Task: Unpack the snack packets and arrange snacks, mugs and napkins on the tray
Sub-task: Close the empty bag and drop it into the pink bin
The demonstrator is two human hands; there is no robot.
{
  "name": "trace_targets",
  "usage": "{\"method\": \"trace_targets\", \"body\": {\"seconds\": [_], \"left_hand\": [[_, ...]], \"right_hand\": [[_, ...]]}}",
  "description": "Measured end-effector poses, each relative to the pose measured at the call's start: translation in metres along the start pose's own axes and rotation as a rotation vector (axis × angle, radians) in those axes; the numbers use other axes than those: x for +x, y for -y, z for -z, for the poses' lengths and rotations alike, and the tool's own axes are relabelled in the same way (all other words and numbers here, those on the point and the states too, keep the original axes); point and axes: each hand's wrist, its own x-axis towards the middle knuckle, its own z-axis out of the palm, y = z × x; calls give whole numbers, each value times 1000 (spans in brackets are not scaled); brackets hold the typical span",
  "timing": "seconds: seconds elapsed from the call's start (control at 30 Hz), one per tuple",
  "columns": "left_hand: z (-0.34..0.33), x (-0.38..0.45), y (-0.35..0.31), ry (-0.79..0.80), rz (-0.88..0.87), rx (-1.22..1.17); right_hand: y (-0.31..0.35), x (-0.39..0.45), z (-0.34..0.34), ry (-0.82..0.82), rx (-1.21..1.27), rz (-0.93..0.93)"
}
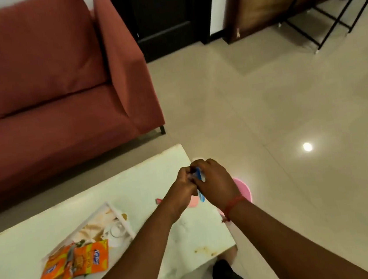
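Both hands meet above the right end of the white table (pixel 138 186). My left hand (pixel 184 184) and my right hand (pixel 215 181) pinch a small blue snack packet (pixel 198 175) between them. The packet hangs down between the palms, mostly hidden. A printed tray (pixel 115 212) lies on the table to the left, with a white mug (pixel 116 230) on it. Several orange snack packets (pixel 77 261) overlap the tray's near end. A pink bowl-like item (pixel 243 188) shows just behind my right wrist, at the table's right edge.
A red sofa (pixel 47 97) stands beyond the table on the left. Beige tiled floor (pixel 290 115) spreads to the right. A black metal rack (pixel 328 8) and a dark cabinet (pixel 164 15) stand at the back. Brown stains (pixel 202 249) mark the table's near right corner.
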Motion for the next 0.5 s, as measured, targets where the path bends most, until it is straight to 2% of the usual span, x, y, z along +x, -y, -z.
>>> {"method": "trace_targets", "body": {"seconds": [0.07, 0.17, 0.23, 0.3, 0.37, 0.43, 0.5], "left_hand": [[-32, 28, 8, 36, 66, 19], [-73, 59, 24, 54, 171, -75], [-98, 80, 35, 43, 231, -5], [-111, 98, 53, 28, 220, 297], [-118, 118, 78, 6, 122, 697], [-117, 136, 104, -35, 34, 983], [-110, 151, 127, -64, 3, 1142]], "right_hand": [[-49, 13, 3, 33, -85, -28], [-117, 26, -4, 97, -191, -72], [-162, 34, -17, 116, -273, -107], [-204, 38, -32, 107, -331, -159], [-246, 42, -52, 123, -358, -220], [-284, 46, -73, 231, -352, -293], [-313, 53, -95, 371, -323, -365]]}}
